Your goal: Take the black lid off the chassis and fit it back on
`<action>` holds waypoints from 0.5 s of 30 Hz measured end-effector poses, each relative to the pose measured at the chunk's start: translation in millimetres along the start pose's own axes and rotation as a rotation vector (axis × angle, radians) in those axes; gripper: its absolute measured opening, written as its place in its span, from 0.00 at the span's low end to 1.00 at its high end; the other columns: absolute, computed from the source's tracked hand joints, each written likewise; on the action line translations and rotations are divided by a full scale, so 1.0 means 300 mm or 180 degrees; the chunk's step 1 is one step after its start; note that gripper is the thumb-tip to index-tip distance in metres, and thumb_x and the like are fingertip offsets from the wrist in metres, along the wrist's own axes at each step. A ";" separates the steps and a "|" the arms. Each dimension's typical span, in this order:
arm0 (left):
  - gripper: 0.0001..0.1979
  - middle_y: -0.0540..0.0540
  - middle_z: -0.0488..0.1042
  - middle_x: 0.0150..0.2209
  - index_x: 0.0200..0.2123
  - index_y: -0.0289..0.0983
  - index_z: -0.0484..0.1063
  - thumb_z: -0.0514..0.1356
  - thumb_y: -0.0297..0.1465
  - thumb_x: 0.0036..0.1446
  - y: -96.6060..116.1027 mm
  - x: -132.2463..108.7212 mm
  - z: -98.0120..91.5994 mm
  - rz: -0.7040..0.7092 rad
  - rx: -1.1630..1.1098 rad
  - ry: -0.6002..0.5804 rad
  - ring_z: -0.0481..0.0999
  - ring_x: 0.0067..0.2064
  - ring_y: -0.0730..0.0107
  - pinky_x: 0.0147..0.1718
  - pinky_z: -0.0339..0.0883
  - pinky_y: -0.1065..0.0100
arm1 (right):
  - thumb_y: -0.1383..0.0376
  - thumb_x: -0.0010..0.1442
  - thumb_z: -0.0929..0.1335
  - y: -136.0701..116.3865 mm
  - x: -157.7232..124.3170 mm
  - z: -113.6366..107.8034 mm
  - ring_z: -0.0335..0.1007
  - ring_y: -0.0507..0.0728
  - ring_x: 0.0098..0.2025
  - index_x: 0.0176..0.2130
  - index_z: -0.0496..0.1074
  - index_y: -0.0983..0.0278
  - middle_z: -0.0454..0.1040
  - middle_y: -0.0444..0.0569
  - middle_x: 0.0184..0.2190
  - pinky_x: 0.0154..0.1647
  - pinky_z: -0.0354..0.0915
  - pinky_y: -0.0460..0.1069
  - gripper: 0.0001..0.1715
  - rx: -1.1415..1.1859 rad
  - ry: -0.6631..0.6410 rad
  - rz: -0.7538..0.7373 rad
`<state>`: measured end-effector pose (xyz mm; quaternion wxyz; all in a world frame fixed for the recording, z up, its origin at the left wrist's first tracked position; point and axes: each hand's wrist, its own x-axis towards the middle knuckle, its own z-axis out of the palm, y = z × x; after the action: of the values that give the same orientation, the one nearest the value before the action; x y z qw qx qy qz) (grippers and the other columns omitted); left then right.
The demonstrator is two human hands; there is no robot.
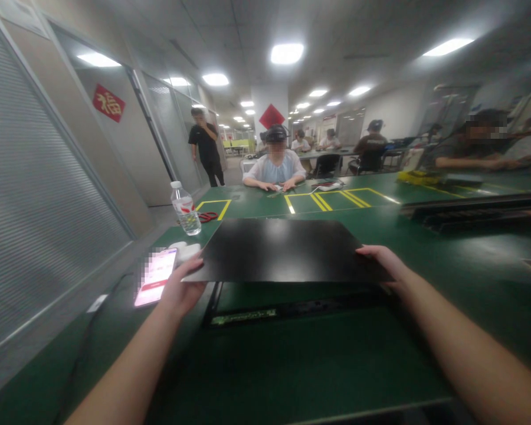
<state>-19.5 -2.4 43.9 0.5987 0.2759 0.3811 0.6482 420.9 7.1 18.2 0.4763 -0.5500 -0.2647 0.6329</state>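
Note:
A flat black rectangular panel [278,251] is held level above the green table by both hands. My left hand [183,287] grips its left edge, thumb on top and fingers beneath. At the right edge, my right hand [386,265] closes on the panel in the same way. Beneath it lies a dark frame [327,306], partly hidden by the panel, with a green circuit-board strip [243,317] along its near side. What fills the frame's far part is hidden.
Left of the panel are a lit phone [157,277], a white round item [189,252], a water bottle [186,209] and red-handled scissors [207,216]. Dark long frames [473,209] are stacked at the right. Across the green table [442,277] sits a person [277,165].

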 end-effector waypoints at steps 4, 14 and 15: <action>0.16 0.43 0.82 0.33 0.37 0.32 0.81 0.60 0.19 0.42 0.004 -0.011 0.015 0.0201 0.0122 -0.0102 0.80 0.30 0.69 0.28 0.75 0.76 | 0.72 0.52 0.65 0.015 0.032 -0.005 0.77 0.57 0.31 0.43 0.75 0.65 0.81 0.51 0.32 0.36 0.73 0.50 0.17 -0.0274 -0.0101 -0.0272; 0.19 0.46 0.83 0.34 0.40 0.35 0.82 0.65 0.23 0.40 -0.007 -0.004 0.007 0.0349 0.0372 -0.0208 0.80 0.33 0.68 0.29 0.74 0.75 | 0.73 0.56 0.64 0.007 0.044 -0.006 0.75 0.55 0.26 0.49 0.69 0.67 0.78 0.51 0.25 0.28 0.70 0.47 0.20 -0.0687 0.0992 -0.0763; 0.20 0.46 0.83 0.34 0.40 0.35 0.82 0.66 0.24 0.39 -0.012 -0.003 0.004 0.0357 0.0389 -0.0199 0.80 0.33 0.67 0.30 0.74 0.75 | 0.73 0.57 0.64 0.007 0.045 -0.009 0.75 0.54 0.26 0.49 0.69 0.66 0.78 0.51 0.25 0.28 0.70 0.47 0.19 -0.0763 0.1063 -0.0815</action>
<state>-16.3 -3.2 41.6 0.5551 0.3530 0.3850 0.6473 423.5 18.0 9.8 0.5211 -0.6616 -0.3231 0.4317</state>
